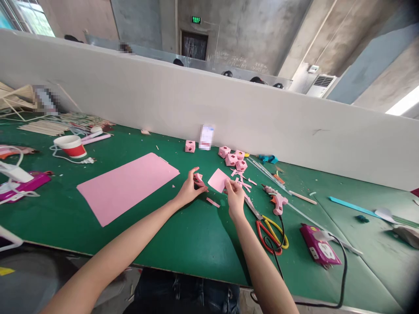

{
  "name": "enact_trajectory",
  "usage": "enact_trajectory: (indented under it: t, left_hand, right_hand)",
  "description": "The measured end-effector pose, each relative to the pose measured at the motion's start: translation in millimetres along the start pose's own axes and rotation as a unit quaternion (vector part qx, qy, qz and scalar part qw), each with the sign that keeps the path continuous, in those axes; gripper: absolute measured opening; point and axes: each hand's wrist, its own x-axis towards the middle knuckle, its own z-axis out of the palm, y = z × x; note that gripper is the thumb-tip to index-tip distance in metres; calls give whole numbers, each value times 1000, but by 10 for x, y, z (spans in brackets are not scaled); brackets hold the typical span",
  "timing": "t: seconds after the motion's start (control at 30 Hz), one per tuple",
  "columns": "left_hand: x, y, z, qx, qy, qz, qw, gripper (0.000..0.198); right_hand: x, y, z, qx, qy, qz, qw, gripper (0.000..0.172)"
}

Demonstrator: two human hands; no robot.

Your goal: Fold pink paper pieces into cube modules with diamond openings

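My left hand (189, 188) is closed around a small folded pink paper piece (198, 179) between thumb and fingers. To its right, my right hand (234, 196) pinches the edge of a pink paper square (218, 180). A narrow pink strip (213, 202) lies on the green table between the hands. Beyond them stand several pink paper shapes (231, 159) with dark openings, and a single one (190, 146) sits apart. Pink scraps (244, 185) are scattered beside my right hand. A large pink sheet (127, 187) lies flat to the left of my left hand.
Scissors (269, 231) with red and yellow handles lie beside my right forearm, near a pink glue gun (279, 203). A purple power strip (320, 246) with a black cable is further right. A paper cup (70, 146) stands left. A white partition (157, 104) borders the green table (196, 244).
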Motion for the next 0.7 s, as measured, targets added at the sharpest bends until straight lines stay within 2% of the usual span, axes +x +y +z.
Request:
enact_trajectory:
  t: [0.37, 0.57, 0.7]
  left_hand:
    - [-10, -18, 14, 107, 7, 98, 989, 88]
    - [-25, -38, 41, 123, -2, 94, 988, 94]
    - [-55, 49, -2, 127, 12, 94, 987, 96]
  right_hand:
    - [29, 48, -18, 5, 17, 1, 1000, 51]
    - [45, 110, -23, -5, 16, -7, 1000, 52]
    - [65, 171, -29, -13, 17, -11, 1000, 56]
